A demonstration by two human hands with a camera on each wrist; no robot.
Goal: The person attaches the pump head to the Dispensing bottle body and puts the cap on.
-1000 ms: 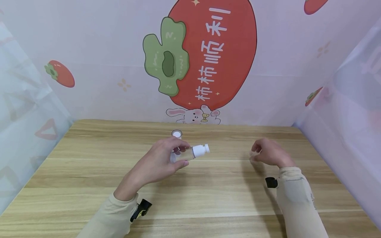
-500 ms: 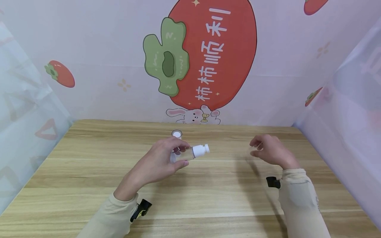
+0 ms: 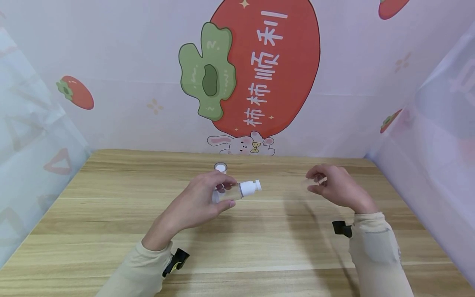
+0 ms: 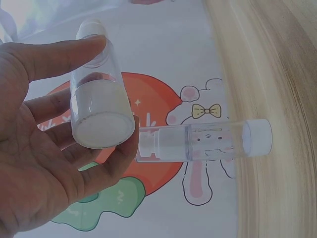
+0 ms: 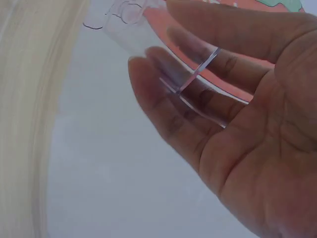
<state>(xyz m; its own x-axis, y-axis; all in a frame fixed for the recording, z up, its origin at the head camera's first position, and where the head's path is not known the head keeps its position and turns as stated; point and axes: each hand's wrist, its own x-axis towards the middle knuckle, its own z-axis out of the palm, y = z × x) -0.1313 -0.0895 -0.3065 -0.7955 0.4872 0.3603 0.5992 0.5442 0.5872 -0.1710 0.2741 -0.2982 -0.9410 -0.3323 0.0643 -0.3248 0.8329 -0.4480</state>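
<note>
My left hand [image 3: 202, 200] grips a clear pump bottle [image 3: 231, 193] with a white pump collar, tilted so the white top faces right. From below, the left wrist view shows the bottle's round white base [image 4: 103, 129], thumb on one side and curled fingers on the other. Just behind this hand stands a second clear bottle [image 4: 171, 144], mostly hidden from the head camera. Off to the right, my right hand [image 3: 337, 189] pinches a clear see-through cap [image 5: 129, 37] between thumb and fingers, its far end pointing left. The cap is faint and partly hidden by the fingers.
Both hands are over a wood-grain table [image 3: 252, 251]. A white printed sheet [image 3: 122, 111] with a big red persimmon rises along the back edge, and pale sheets [image 3: 441, 136] close in the sides. Black wrist mounts [image 3: 176, 262] are strapped at each sleeve.
The right hand has shifted slightly left and up with the clear cap, its fingertips turning more toward the bottle. My left hand and its bottle stay where they were.
</note>
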